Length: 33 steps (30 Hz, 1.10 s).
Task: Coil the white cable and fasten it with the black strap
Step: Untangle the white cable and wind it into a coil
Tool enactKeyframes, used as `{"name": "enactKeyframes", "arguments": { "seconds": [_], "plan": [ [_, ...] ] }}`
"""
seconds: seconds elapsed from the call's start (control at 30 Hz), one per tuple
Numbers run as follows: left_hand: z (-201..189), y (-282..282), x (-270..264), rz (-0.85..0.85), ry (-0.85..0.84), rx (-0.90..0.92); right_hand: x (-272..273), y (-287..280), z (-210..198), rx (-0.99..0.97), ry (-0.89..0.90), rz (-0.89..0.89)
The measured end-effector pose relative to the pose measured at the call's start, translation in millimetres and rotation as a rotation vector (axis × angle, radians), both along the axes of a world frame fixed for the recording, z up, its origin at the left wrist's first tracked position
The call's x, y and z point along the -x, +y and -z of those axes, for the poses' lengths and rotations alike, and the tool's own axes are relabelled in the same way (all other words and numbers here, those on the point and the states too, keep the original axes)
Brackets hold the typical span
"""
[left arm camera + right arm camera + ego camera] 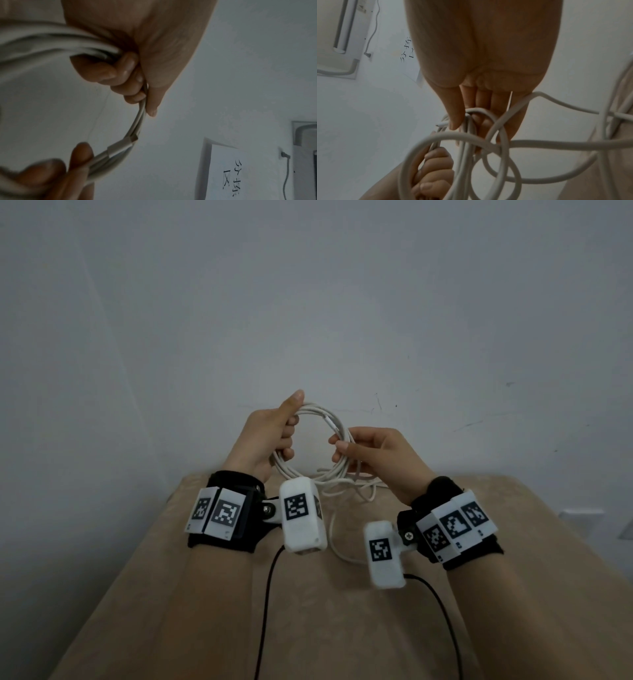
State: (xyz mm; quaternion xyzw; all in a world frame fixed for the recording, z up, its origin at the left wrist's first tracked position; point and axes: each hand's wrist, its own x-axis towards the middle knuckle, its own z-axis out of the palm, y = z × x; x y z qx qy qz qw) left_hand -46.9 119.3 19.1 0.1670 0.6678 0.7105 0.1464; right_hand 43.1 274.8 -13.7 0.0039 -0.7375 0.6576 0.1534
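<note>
While held aloft, white cable (310, 440) coil between both hands' grip.

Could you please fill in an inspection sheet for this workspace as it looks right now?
Surface: beige table against a grey wall.
Job's things: white cable partly coiled, loose length trailing on the table; black strap not seen.
Clutter: nothing seen.
Grips: left hand grips the coil; right hand pinches its other side.
Cables: black leads run from the wrist cameras.
Surroundings: paper notice on wall.
</note>
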Motion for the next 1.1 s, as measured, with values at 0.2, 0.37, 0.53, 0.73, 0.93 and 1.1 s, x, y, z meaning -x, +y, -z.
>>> {"name": "enactKeyframes", "arguments": {
  "seconds": [0.2, 0.37, 0.53, 0.73, 0.93, 1.1],
  "plan": [
    [3.1, -6.8, 0.5, 0.102, 0.060, 0.166, -0.1, 4.3, 1.3, -0.151, -0.045, -0.013],
    [4.8, 1.0, -5.3, 0.217, 0.144, 0.379, -0.8, 0.7, 0.2, -0.331, -0.126, -0.067],
    [7.3, 5.7, -10.8, 0.333, 0.244, 0.611, -2.2, -2.1, -1.6, -0.523, -0.173, -0.089],
    [9.1, 3.9, -8.5, 0.355, 0.300, 0.748, -0.7, -4.5, -2.2, -0.615, -0.131, -0.058],
    [7.4, -3.3, -4.5, 0.304, 0.329, 0.512, -3.7, 1.0, -4.1, -0.293, 0.003, 0.061],
    [4.8, -14.3, 2.5, 0.191, 0.246, 0.241, -7.0, 17.7, -3.4, -0.222, 0.021, 0.181]
  ]
}}
